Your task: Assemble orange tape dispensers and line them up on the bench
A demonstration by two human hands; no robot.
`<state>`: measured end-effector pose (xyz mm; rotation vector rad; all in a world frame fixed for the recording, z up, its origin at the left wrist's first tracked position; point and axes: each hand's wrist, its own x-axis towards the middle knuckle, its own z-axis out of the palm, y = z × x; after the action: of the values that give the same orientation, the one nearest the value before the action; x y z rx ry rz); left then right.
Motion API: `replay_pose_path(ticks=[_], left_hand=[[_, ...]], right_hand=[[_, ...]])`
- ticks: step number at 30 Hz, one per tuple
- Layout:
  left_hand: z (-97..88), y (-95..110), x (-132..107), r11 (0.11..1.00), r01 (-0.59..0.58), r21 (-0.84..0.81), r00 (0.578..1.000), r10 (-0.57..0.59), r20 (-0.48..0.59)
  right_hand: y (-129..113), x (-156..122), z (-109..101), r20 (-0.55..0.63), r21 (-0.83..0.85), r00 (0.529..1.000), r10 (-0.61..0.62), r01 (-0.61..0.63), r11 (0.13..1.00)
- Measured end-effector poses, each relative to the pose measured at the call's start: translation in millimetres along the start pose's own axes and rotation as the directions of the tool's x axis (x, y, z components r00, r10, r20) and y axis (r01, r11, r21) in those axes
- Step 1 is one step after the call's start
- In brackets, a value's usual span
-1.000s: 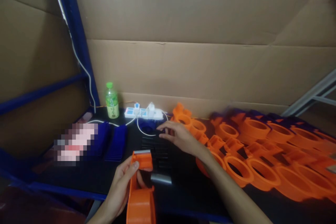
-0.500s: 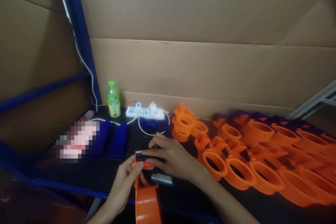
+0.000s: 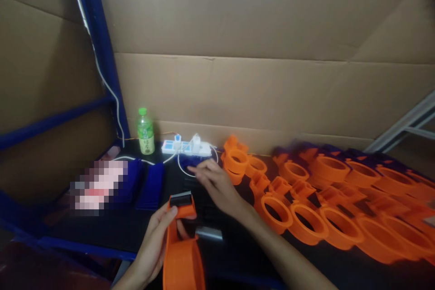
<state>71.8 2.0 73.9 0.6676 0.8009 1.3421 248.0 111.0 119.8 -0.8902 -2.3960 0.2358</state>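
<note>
My left hand (image 3: 154, 235) is closed around the neck of an orange tape dispenser (image 3: 183, 263), thumb on its front. At the dispenser's head sit a black strip (image 3: 181, 200) and a toothed metal edge (image 3: 181, 194). My right hand (image 3: 220, 186) is off the dispenser, over the mat to its upper right. Its fingers are stretched out toward the left, and nothing shows in them. Below the right hand, a short metallic strip (image 3: 210, 234) lies on the black surface.
Rows of orange tape dispensers (image 3: 309, 219) fill the right side. At the back stand a green-capped bottle (image 3: 146, 133) and a white power strip (image 3: 186, 147) with cables. Dark blue flat pieces (image 3: 151, 186) lie at left, beside a blurred-out patch. Cardboard (image 3: 231, 90) walls the back.
My right hand has let go of the dispenser's head and moved up and to the right. The dispenser, still in my left hand, has shifted slightly left, its toothed edge now uncovered.
</note>
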Motion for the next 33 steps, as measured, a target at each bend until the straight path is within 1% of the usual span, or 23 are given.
replay_pose_path(ticks=[1, 3, 5, 7, 10, 13, 15, 18, 21, 23, 24, 26, 28, 31, 33], left_hand=[[1.5, 2.8, -1.2, 1.000, 0.009, -0.012, 1.000, -0.009, -0.005], [3.5, 7.0, -2.9, 0.999, 0.021, -0.026, 1.000, -0.021, 0.007], [3.9, 8.8, -3.9, 0.999, 0.023, -0.035, 1.000, -0.023, 0.010], [2.8, 8.1, -4.4, 0.999, 0.033, -0.040, 0.999, -0.032, 0.006], [0.2, 5.3, -4.5, 0.998, 0.044, -0.044, 0.999, -0.045, -0.005], [-0.7, 3.5, -3.8, 0.997, 0.054, -0.051, 0.998, -0.055, -0.020], [-0.2, 3.5, -3.5, 0.997, 0.052, -0.061, 0.998, -0.054, -0.021], [0.7, 4.0, -3.3, 0.995, 0.049, -0.087, 0.999, -0.050, -0.015], [0.6, 4.1, -3.3, 0.989, 0.069, -0.131, 0.996, -0.076, -0.049], [0.7, 4.2, -3.6, 0.984, 0.068, -0.163, 0.995, -0.079, -0.060], [0.9, 4.4, -3.9, 0.983, 0.064, -0.174, 0.996, -0.073, -0.047], [1.7, 4.9, -4.7, 0.979, 0.051, -0.195, 0.998, -0.055, -0.017], [2.3, 5.2, -5.2, 0.976, 0.040, -0.212, 0.999, -0.043, -0.012], [1.2, 3.5, -4.7, 0.977, 0.033, -0.211, 0.998, -0.042, -0.038], [-1.0, 0.8, -3.3, 0.981, 0.029, -0.192, 0.999, -0.037, -0.037]], right_hand=[[9.9, 4.1, 1.1, -0.019, -0.072, 0.998, 0.057, -0.059, 0.996], [30.3, 11.8, 4.4, -0.012, -0.177, 0.993, 0.120, -0.120, 0.977], [47.1, 17.1, 9.1, 0.026, -0.225, 0.990, 0.141, -0.132, 0.965], [57.7, 19.5, 14.1, 0.063, -0.267, 0.986, 0.157, -0.135, 0.954], [63.6, 20.2, 20.0, 0.098, -0.306, 0.981, 0.168, -0.131, 0.943], [64.2, 22.2, 24.6, 0.099, -0.320, 0.981, 0.169, -0.129, 0.939], [64.0, 24.8, 27.5, 0.078, -0.320, 0.982, 0.174, -0.140, 0.937], [62.8, 28.9, 28.7, 0.009, -0.301, 0.982, 0.190, -0.179, 0.937], [57.1, 29.3, 22.2, -0.098, -0.245, 0.974, 0.204, -0.222, 0.944], [47.6, 24.5, 14.5, -0.162, -0.187, 0.966, 0.202, -0.231, 0.955], [40.5, 20.1, 10.5, -0.183, -0.155, 0.963, 0.196, -0.226, 0.962], [22.0, 7.6, 4.0, -0.197, -0.096, 0.964, 0.177, -0.198, 0.975], [0.6, -7.6, 1.6, -0.208, -0.035, 0.967, 0.150, -0.161, 0.986], [-26.6, -27.6, 6.6, -0.291, 0.099, 0.951, 0.105, -0.079, 0.992], [-36.7, -35.4, 13.2, -0.328, 0.161, 0.941, 0.083, -0.031, 0.987]])
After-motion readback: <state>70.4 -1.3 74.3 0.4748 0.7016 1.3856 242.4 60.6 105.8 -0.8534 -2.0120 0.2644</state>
